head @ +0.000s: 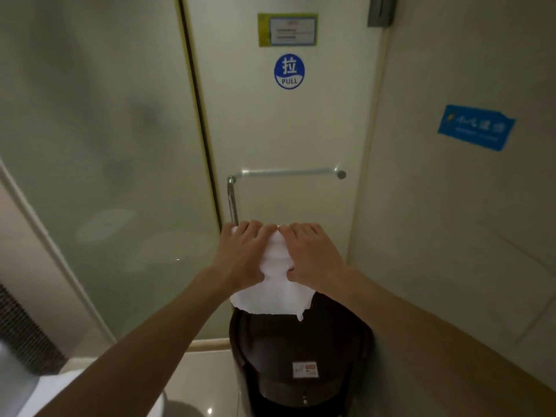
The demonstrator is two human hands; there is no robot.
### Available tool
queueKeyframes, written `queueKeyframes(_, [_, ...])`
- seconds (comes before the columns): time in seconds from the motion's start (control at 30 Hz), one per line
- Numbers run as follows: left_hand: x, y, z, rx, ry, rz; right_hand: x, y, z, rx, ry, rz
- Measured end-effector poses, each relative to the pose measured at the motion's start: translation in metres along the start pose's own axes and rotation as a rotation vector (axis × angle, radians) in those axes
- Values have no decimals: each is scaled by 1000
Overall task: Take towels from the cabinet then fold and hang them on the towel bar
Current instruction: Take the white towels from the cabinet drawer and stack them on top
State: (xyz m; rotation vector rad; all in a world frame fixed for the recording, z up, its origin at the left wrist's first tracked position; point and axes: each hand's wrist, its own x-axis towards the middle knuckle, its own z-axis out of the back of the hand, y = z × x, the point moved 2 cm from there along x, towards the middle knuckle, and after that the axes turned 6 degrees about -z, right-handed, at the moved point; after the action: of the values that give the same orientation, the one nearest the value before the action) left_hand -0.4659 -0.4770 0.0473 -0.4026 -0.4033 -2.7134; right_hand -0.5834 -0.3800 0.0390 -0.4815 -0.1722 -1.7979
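Pretty dim, greyish-green cast. The PULL sticker [289, 71] reads fine, but the notice [288, 29] above it is mush. Well below it the towel [276, 299] looks nearly blown out, the floor [204, 383] has tiny glare dots, and edges bow fisheye-style.

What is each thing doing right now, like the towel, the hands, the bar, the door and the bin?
white towel, bunched, held by both hands, lower edge hanging free.
left hand, gripping the towel.
right hand, gripping the towel.
towel bar, bare, nothing hung on it.
door, looks shut.
bin, lid closed.
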Motion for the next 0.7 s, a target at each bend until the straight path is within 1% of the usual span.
queueKeyframes(0.2, [-20, -2, 25, -19, 34, 13, -10, 8, 22, 29, 11, 41])
queueKeyframes(0.43, [-40, -3, 30, -9, 119, 81, -14, 18, 21, 104, 52, 112])
queueKeyframes(0.7, [-69, 35, 40, 15, 148, 238, 24, 59, 19, 165, 46, 271])
